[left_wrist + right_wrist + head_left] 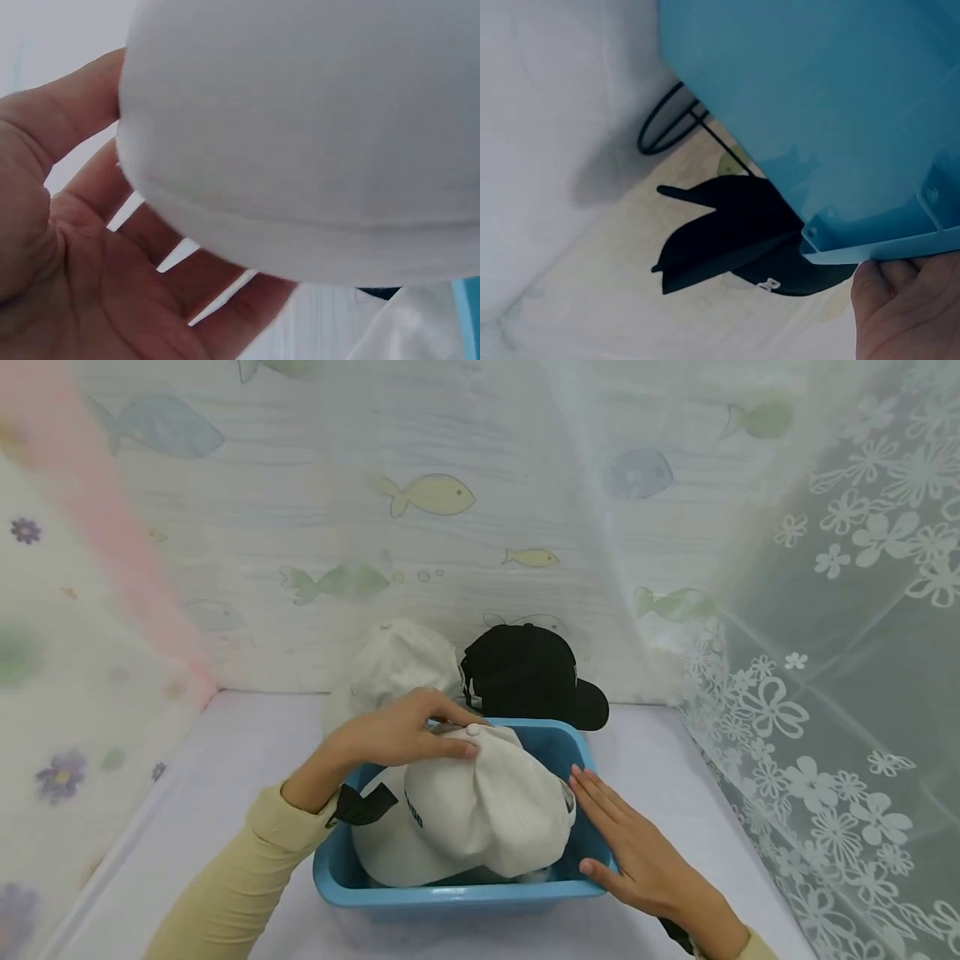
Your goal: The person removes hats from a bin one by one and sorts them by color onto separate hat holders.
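My left hand (401, 727) grips a white cap (480, 810) by the top of its crown, thumb on the near side. The cap sits in the mouth of a blue plastic basin (405, 897), brim towards the left, dark lettering on its front. In the left wrist view, the cap (300, 150) fills much of the picture, and the fingers (154, 232) reach behind it. My right hand (630, 835) rests at the basin's right rim with straight fingers and the thumb apart. The right wrist view has the basin's wall (817, 112) above the hand (915, 307).
Behind the basin are another white cap (405, 664) and a black cap (525, 672). A black wire stand (649, 142) shows beside the black cap in the right wrist view. Fish-printed curtain (435, 493) hangs behind the white-covered table (225, 752); flowered sheer fabric hangs at the right.
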`<state>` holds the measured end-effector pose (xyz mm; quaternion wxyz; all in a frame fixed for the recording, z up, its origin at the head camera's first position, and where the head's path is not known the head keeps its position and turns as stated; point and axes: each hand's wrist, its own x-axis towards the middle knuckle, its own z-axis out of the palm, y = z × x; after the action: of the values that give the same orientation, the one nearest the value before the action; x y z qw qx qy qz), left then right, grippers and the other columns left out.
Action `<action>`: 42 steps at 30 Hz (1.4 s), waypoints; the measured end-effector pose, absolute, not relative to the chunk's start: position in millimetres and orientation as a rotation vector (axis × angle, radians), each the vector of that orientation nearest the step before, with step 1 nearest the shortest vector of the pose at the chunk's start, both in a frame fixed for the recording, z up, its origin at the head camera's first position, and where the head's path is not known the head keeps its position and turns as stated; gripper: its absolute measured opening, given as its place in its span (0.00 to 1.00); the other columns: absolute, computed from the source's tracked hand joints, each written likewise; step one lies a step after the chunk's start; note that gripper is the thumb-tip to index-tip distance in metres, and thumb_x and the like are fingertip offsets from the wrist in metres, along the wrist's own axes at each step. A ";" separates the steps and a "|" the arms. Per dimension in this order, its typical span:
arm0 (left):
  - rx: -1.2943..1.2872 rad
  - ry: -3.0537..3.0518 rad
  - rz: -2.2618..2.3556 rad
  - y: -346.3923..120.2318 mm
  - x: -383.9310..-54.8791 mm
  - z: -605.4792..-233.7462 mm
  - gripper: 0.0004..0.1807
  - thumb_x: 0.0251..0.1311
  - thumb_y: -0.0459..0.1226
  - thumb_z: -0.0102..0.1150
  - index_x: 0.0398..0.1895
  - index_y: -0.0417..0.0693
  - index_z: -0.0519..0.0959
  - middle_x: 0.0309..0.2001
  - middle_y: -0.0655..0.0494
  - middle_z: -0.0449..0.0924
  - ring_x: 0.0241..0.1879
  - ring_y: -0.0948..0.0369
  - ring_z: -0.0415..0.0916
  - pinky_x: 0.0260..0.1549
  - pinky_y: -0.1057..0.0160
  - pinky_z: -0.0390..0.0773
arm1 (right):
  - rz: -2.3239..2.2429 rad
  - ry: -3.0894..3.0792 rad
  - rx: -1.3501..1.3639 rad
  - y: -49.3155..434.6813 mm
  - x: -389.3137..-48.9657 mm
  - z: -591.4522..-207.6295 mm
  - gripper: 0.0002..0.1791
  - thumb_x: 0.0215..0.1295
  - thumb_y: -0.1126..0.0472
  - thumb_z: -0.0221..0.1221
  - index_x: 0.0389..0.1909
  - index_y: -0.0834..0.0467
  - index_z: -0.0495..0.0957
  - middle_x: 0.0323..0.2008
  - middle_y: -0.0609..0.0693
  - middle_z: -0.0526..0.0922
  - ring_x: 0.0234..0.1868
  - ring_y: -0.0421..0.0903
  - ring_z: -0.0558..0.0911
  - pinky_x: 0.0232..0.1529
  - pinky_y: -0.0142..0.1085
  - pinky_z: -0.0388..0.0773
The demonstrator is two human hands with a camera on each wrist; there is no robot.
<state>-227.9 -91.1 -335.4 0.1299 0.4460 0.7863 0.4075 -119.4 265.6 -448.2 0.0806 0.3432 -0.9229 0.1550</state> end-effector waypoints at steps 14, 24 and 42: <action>1.158 2.383 1.482 -109.5 -222.9 -317.0 0.21 0.64 0.35 0.68 0.60 0.45 0.83 0.58 0.52 0.84 0.57 0.57 0.79 0.50 0.57 0.83 | 0.496 -2.772 1.015 270.6 -118.9 -453.2 0.46 0.74 0.43 0.54 0.82 0.57 0.46 0.82 0.53 0.47 0.83 0.48 0.45 0.77 0.24 0.35; 1.182 2.504 1.519 -119.0 -223.1 -287.6 0.21 0.66 0.34 0.66 0.62 0.46 0.81 0.59 0.50 0.83 0.54 0.58 0.81 0.45 0.62 0.84 | 0.549 -2.774 1.022 269.6 -114.5 -448.8 0.44 0.75 0.43 0.52 0.81 0.60 0.48 0.81 0.58 0.51 0.83 0.48 0.45 0.77 0.24 0.34; 1.225 2.855 1.576 -150.0 -267.6 -264.1 0.19 0.66 0.30 0.64 0.59 0.44 0.83 0.62 0.47 0.81 0.61 0.54 0.77 0.61 0.51 0.73 | 0.556 -2.764 1.033 270.4 -112.7 -448.5 0.44 0.74 0.45 0.54 0.81 0.59 0.48 0.80 0.59 0.52 0.83 0.48 0.45 0.77 0.24 0.34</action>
<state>-267.6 -150.0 -264.1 -0.1701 0.3466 0.8076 0.4458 -112.7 270.4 -448.5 0.0693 0.3432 -0.9183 0.1847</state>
